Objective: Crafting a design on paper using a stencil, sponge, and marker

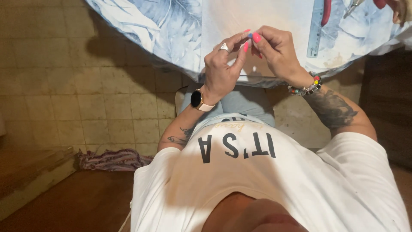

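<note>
- A table point(171, 30) fills the upper part of the frame, covered by a pale cloth printed with blue-grey leaves.
- A clear blue ruler point(316, 30) lies on the cloth at upper right.
- Just right of the ruler lie red-handled pliers point(327, 10).
- Further right, a second tool point(354, 6) is partly cut off.

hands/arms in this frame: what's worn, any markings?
Left hand: silver ring, pink nails, black-faced watch on a pale strap; dark tattoo on the forearm. Right hand: bright pink nails, multicoloured bead bracelet at the wrist, large dark tattoo on the forearm. Short white T-shirt sleeves; forearms bare.
</note>
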